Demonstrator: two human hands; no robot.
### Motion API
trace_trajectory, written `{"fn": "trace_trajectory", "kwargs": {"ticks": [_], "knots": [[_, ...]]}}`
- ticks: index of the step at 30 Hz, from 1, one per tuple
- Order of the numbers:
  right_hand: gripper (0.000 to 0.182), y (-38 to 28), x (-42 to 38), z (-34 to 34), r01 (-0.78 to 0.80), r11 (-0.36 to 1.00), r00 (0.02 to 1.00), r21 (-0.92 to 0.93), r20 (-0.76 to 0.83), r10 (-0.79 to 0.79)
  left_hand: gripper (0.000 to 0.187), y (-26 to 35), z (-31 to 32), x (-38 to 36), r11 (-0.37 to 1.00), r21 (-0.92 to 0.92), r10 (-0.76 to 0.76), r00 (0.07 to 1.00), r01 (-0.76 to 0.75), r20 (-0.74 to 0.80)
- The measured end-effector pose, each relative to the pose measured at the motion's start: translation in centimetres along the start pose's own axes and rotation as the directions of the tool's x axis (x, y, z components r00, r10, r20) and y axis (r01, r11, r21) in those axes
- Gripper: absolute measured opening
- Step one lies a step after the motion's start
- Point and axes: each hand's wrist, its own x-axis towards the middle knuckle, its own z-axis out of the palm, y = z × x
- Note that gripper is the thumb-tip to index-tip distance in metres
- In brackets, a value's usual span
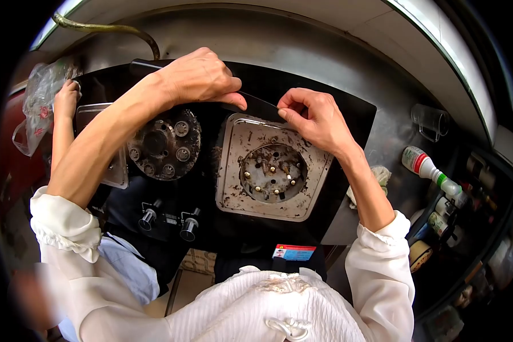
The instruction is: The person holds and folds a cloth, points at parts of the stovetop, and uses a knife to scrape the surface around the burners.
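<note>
Both hands are up at the far side of the black glass stove top (pixel 347 122), w/ a thin dark strip (pixel 262 105) stretched between them, a film edge or trim by the look, can't tell which. Left hand (pixel 202 77) presses down on the strip's left end, thumb and fingers together on it. Right hand (pixel 316 117) has thumb and forefinger pinched shut on the right end, just above the far edge of the right burner plate (pixel 233 171).

That plate is grimy, w/ the burner head off and small studs standing up in the round opening. The left burner (pixel 162 142) is just as crusted. Two knobs (pixel 168 219) sit at the near edge.

What could go wrong, imo: the strip is narrow and the pinch small, so a jerk could snap it or let it slip, leaving bits stuck on the glass. Forearms hang right over the burners, so white sleeves may pick up grease. Another person's hand (pixel 65 100) holds the stove's far left corner by a plastic bag (pixel 37 102); if that side shifts, the pull goes crooked. The bottle (pixel 430 168) lying on the right counter is well apart, no worry.
</note>
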Motion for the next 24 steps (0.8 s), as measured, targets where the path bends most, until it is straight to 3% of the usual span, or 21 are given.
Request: {"fn": "trace_trajectory", "kwargs": {"ticks": [8,15,17,22,24], "knots": [[0.011,0.3,-0.3,0.6,0.139,0.984,0.989,-0.112,-0.038,-0.144,0.059,0.7,0.3,-0.2,0.999,0.042,0.005,1.000,-0.005,-0.003],[0.012,0.5,-0.1,0.2,0.059,0.994,0.998,-0.089,0.003,-0.059,0.062,-0.1,-1.0,0.6,0.996,-0.079,0.039,0.990,-0.028,0.136],[0.014,0.6,-0.2,0.0,0.002,0.997,0.998,0.080,0.070,-0.007,0.063,-0.1,-1.0,0.7,0.995,-0.090,0.054,0.984,-0.039,0.171],[0.014,0.7,0.1,-0.2,-0.077,0.979,0.997,0.190,0.014,0.076,0.062,0.0,-0.7,0.6,1.000,-0.008,-0.013,0.998,0.013,0.068],[0.012,0.5,0.0,-0.2,0.001,0.997,1.000,0.076,-0.002,-0.001,0.062,0.0,-0.4,0.6,1.000,-0.013,-0.007,0.998,0.008,0.064]]}}
